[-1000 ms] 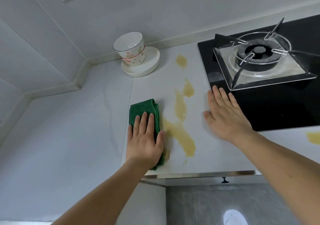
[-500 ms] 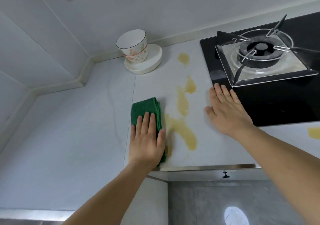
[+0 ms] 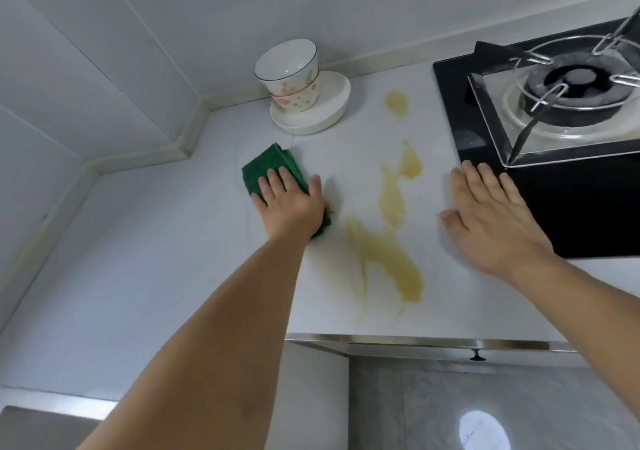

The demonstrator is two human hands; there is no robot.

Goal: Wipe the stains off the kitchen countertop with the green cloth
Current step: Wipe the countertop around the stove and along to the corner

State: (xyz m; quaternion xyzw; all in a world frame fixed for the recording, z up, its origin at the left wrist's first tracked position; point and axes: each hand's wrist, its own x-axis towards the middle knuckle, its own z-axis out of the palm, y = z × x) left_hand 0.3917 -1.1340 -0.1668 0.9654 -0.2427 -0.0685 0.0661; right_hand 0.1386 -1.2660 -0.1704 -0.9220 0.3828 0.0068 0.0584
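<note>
White kitchen countertop point(image 3: 145, 262) with yellow stains point(image 3: 384, 255) just right of the left hand point(image 3: 291, 207), pressing flat on a green cloth point(image 3: 266, 169); right hand point(image 3: 491, 221) flat, fingers straight, beside a black stove point(image 3: 571, 207).

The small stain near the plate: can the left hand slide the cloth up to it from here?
Probably yes: the left hand presses the green cloth flat, and bare countertop lies between it and the small stain.

countertop point(image 3: 138, 242) | green cloth point(image 3: 270, 165) | stains point(image 3: 384, 252) | plate point(image 3: 332, 110) | stove point(image 3: 485, 131)
</note>
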